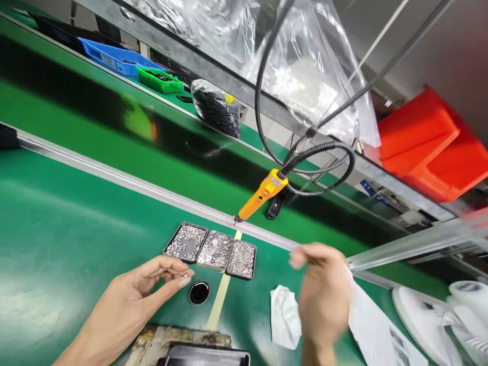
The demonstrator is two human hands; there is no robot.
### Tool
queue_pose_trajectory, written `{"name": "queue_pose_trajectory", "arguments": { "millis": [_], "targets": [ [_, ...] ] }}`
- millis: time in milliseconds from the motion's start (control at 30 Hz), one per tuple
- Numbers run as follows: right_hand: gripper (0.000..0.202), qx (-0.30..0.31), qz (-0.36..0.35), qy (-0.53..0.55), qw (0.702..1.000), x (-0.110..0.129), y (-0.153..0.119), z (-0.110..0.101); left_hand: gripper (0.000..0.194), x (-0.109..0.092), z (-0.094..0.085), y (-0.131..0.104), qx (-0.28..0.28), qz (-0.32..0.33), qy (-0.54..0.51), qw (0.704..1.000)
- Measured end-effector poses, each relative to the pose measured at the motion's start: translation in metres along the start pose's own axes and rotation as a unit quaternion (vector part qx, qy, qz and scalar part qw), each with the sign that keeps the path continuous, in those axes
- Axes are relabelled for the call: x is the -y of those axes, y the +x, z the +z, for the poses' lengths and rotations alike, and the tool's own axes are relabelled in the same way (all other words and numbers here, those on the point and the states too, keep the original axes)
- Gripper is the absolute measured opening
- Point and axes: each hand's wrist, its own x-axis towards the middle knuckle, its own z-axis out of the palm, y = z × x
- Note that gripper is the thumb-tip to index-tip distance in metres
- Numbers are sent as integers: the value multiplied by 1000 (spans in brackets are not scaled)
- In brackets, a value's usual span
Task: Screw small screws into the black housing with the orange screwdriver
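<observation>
Green bench point(57, 239) under hanging orange screwdriver point(263, 192), seemingly factory.

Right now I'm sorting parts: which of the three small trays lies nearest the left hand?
The leftmost tray of the row, just above the left hand; the other two lie farther right.

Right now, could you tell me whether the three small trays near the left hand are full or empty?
Full: all three small trays are covered with small silvery parts, lying beyond the left hand.
</observation>
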Motion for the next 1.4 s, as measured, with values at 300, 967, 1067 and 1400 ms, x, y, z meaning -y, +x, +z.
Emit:
{"name": "queue_pose_trajectory", "arguments": {
  "millis": [300,967,1067,1400],
  "targets": [
    [60,84,113,194,971,-16,73,100,49,-2,1,-2,-9,20,9,1000],
    [27,76,140,568,807,79,8,68,12,2,18,-15,29,124,9,992],
    [25,91,135,571,804,79,3,68,10,-1,20,-15,33,111,0,993],
    [23,131,117,566,806,82,-5,70,11,-3,21,-15,64,61,-33,996]
  ]
}}
